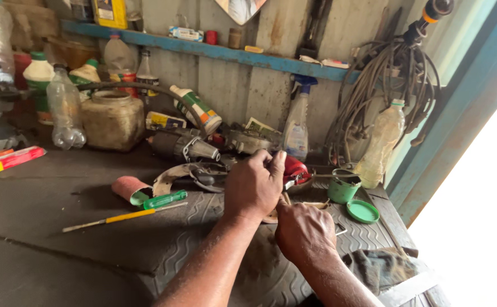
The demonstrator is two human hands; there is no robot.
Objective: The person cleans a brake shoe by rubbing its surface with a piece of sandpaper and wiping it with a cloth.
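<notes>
My left hand (254,185) is closed around a small part at the middle of the workbench, its fingers curled over a red-and-metal piece (295,169) that shows just beyond it. My right hand (304,230) sits right below and against the left, fingers closed on something hidden under both hands; a thin metal bit pokes out beside it. Both hands rest over a dark ribbed rubber mat (203,239). To the left lie a green-handled screwdriver (165,199) and a yellow-handled tool (123,216).
A green tub (342,187) and its green lid (363,211) sit right of the hands. Plastic bottles, a dirty jar (112,119), a spray bottle (297,122) and motor parts crowd the back. Coiled cables (393,85) hang on the wall. A rag (382,267) lies at the front right.
</notes>
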